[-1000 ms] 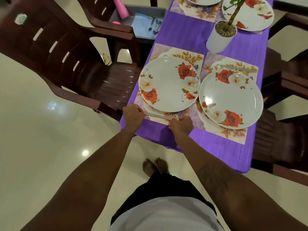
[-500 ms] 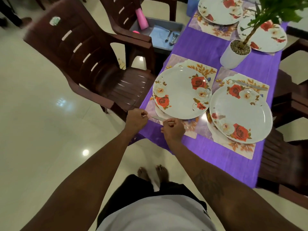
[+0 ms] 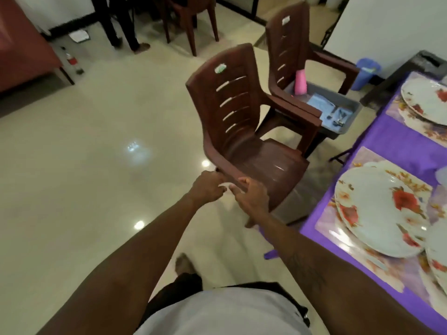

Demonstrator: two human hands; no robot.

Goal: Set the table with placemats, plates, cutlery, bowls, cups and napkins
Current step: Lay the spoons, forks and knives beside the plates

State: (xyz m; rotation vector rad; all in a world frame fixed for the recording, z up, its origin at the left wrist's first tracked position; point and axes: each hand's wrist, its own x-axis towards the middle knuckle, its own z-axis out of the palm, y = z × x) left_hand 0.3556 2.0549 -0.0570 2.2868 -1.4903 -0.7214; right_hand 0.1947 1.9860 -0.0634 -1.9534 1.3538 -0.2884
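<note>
Left hand point(image 3: 207, 187) and right hand point(image 3: 252, 198) out ahead, nearly touching, over the floor point(image 3: 96, 141) just in front of the chair point(image 3: 242, 131). Fingers of both curled inward, tips facing each other. Between them a thin pale sliver, too blurred to name. Clamped on it or merely curled round nothing: cannot tell, for either hand. Both well clear of the table point(image 3: 399, 141), off to the right under a purple cloth.

At the near end of the table: floral placemat point(image 3: 331, 228) with a rose-patterned plate point(image 3: 377, 209) on it. Just beside, a second plate point(image 3: 439, 250), cut off by the frame edge. Farther along, a far plate point(image 3: 425, 100) on its own mat.

Behind the chair, a second chair point(image 3: 287, 44) with a grey tray point(image 3: 350, 112) on its seat. In the tray: upright pink cup point(image 3: 300, 82), folded blue napkin point(image 3: 320, 100), a few pieces of cutlery point(image 3: 338, 117) in a loose heap. Blue bin point(image 3: 365, 73) on the floor beyond, by the wall.

Far across the room: a bottle point(image 3: 72, 60) standing on the floor, a third chair point(image 3: 188, 18), a person's legs point(image 3: 121, 27).
</note>
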